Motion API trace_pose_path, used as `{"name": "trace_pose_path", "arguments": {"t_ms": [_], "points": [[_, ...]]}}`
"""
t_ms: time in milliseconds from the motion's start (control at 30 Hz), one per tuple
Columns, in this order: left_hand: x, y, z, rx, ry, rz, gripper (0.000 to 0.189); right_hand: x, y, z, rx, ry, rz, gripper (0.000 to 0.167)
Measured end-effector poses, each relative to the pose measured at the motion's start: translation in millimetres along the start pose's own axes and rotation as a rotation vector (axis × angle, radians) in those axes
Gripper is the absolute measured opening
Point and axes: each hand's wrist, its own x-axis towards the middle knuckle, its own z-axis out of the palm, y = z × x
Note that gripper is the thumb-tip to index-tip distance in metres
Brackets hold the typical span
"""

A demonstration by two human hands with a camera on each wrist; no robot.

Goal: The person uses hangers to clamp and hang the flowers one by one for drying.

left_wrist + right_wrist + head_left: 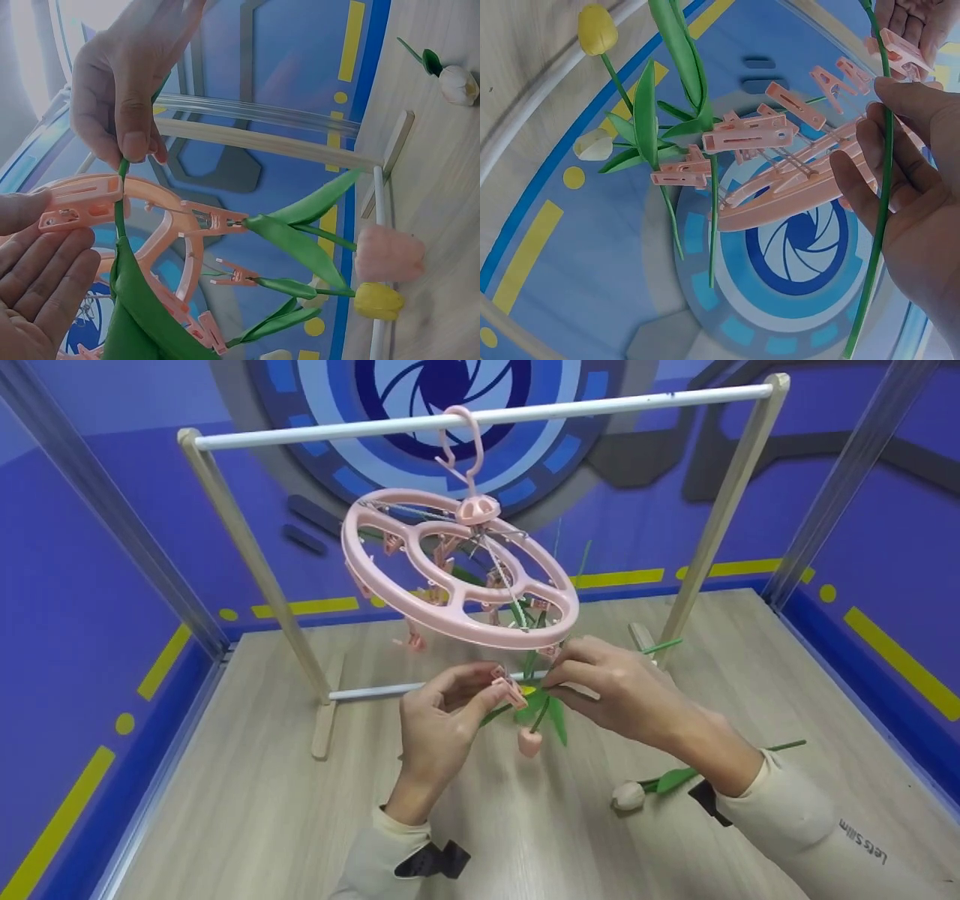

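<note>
Between thumb and fingers, the left hand (pixel 439 727) pinches a pink clothespin (pixel 82 204). The right hand (pixel 626 690) holds the green stem (pixel 122 184) of an artificial tulip, which runs right at the tip of that clothespin. Broad leaves (pixel 142 300) of this tulip hang below the clothespin in the left wrist view, its bloom outside both wrist views. Close above both hands is a round pink clip hanger (pixel 420 611), tilted down toward the right. Other clips on it grip tulips, among them a pink tulip (pixel 390 253) and a yellow tulip (pixel 379 301).
The hanger hooks onto a white rod (pixel 330 433) between wooden posts (pixel 255 562). A lower white bar (pixel 375 691) joins their feet. On the wooden table (pixel 247 810), a white tulip (pixel 628 796) lies near the right forearm. Blue printed walls enclose the table.
</note>
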Motion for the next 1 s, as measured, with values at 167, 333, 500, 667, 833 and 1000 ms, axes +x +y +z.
{"name": "trace_pose_path", "arguments": {"t_ms": [167, 333, 500, 667, 833, 1000], "points": [[-1.1, -0.1, -0.8, 0.026, -0.008, -0.015, 0.023, 1.3, -0.1, 0.6, -0.002, 0.018, -0.028, 0.028], [-0.5, -0.8, -1.0, 0.019, -0.018, -0.021, 0.025, 0.9, 0.2, 0.6, -0.003, 0.022, -0.04, 0.03], [0.0, -1.0, -1.6, 0.015, -0.025, -0.032, 0.028, 0.0, 0.0, 0.1, -0.001, 0.017, -0.029, 0.029], [0.6, -0.2, -2.5, 0.017, -0.029, -0.053, 0.031, 0.4, -1.5, -0.9, 0.006, 0.014, -0.013, 0.031], [1.6, 1.8, -4.6, 0.012, -0.024, -0.079, 0.032, 2.4, -3.0, -1.4, 0.012, 0.019, -0.019, 0.032], [3.5, 3.2, -6.9, 0.014, -0.038, -0.088, 0.034, 3.7, -4.1, -2.0, 0.009, 0.034, -0.034, 0.032]]}}
